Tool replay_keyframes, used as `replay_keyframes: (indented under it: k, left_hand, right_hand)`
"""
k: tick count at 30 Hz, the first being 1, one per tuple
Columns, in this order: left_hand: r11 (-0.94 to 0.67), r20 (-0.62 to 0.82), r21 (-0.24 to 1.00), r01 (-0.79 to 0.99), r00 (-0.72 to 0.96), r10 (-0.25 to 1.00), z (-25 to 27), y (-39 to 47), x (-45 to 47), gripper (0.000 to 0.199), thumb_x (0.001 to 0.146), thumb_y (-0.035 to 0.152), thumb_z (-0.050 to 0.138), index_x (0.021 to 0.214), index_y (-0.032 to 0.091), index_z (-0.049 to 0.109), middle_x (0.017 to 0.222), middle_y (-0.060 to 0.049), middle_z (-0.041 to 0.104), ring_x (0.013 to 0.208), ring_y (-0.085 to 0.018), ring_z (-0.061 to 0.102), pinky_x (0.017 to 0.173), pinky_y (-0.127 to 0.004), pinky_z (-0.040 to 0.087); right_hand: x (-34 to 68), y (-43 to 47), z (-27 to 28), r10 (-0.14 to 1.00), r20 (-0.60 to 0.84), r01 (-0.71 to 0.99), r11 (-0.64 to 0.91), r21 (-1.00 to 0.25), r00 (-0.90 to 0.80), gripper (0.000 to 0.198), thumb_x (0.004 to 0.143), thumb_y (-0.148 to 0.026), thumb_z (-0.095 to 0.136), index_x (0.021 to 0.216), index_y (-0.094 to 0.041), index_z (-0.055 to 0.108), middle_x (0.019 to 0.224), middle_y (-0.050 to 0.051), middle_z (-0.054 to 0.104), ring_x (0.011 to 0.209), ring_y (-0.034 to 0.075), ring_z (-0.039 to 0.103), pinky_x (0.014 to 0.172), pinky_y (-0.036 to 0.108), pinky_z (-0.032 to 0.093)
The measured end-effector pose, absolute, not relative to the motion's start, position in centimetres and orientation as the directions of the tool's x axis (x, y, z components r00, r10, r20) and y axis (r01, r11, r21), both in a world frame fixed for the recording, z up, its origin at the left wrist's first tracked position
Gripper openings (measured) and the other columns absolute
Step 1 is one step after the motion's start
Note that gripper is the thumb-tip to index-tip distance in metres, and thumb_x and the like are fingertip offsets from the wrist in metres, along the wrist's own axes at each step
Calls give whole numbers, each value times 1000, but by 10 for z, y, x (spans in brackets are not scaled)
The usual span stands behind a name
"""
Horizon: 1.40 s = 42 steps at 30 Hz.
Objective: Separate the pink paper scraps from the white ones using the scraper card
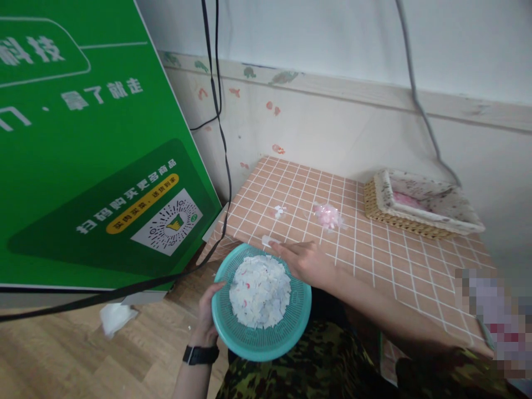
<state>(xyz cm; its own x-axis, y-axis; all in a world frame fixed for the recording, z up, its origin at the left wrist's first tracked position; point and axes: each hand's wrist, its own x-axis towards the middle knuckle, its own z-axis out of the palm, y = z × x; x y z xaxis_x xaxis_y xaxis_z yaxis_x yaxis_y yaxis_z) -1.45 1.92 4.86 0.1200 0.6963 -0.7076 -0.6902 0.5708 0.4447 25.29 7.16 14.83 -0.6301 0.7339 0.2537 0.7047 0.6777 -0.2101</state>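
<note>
While a left hand [206, 310] grasps the rim of a round green strainer [298, 302] at the lower center of the frame, a right hand [310, 263] reaches in over the near edge of a tile-patterned surface [286, 177]. The strainer's mouth faces up toward the camera, with white scraps [260, 293] heaped in its middle and a few red flecks among them. A small white piece [266, 240] sits at the right fingertips, just above the strainer in the frame; its long axis runs roughly left to right, dipping slightly at the right, its free end pointing left.

The right forearm slants in from the lower right, back of the hand up, fingers stretched left; whether that grip pinches the piece or merely touches it cannot be told. The left arm, wearing a black watch [201, 354], rises from the bottom edge, thumb over the rim. Near mid-frame, white bits [279, 210] and a pink pile [328, 216] lie on the surface, left of a lined wicker basket [403, 219].
</note>
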Motion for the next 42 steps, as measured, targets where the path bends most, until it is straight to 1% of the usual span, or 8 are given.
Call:
replay_keyframes:
  k: [4,7,10,13,16,26,33,42]
  left_hand:
    - [590,-721,423,-687,139,679,47,19,-16,13,72,19,61,70,10,71,63,-9,73,57,-23,68,61,-36,55]
    - [594,-716,419,-687,152,681,47,19,-16,13,72,19,61,71,10,71,64,-10,74,58,-24,68,63,-37,55]
    - [586,-703,429,-687,153,694,49,18,-15,16,72,20,61,76,9,72,68,-11,74,64,-26,70,66,-40,56]
    - [579,-697,426,-695,156,700,53,18,-14,17,72,19,61,80,9,72,70,-11,75,69,-28,70,70,-42,56]
    - [586,-704,420,-693,159,692,56,18,-14,17,72,18,61,79,8,72,69,-11,74,71,-29,70,71,-42,56]
    - [586,-696,406,-701,178,696,54,19,-14,18,72,18,60,81,8,72,73,-12,75,79,-31,70,73,-43,56]
    - [583,-705,407,-703,165,690,56,18,-14,15,72,18,60,78,10,71,70,-10,75,74,-30,71,71,-42,56]
    - [587,-719,398,-705,158,677,53,19,-14,14,70,17,60,75,10,72,67,-10,74,65,-28,70,69,-42,56]
  right_hand:
    - [256,72,151,707,276,629,706,-327,-651,45,90,-19,43,134,-22,48,90,5,71,74,16,64,67,28,48]
    - [264,85,156,771,325,646,637,-420,-548,37,92,-26,43,127,-23,56,84,3,72,65,13,63,63,26,47]
    - [278,109,165,855,376,787,493,-370,-358,37,93,-30,42,126,-21,58,86,5,73,61,14,62,59,27,44]
    - [289,133,174,884,366,886,393,-246,-290,36,92,-30,44,124,-24,60,85,6,73,59,15,62,57,27,41]
    - [294,146,180,889,315,890,407,-205,-333,36,91,-28,46,123,-26,60,85,4,74,57,14,62,54,26,39]
    - [296,168,185,852,244,816,517,-258,-463,36,90,-27,47,123,-29,60,98,3,72,70,15,65,60,26,42]
    - [302,178,217,783,128,764,622,-169,-609,33,86,-24,53,115,-32,66,92,0,73,67,14,63,58,26,38]
    - [289,182,205,786,160,756,618,-214,-597,34,88,-24,49,119,-28,63,96,2,73,68,13,64,61,25,40]
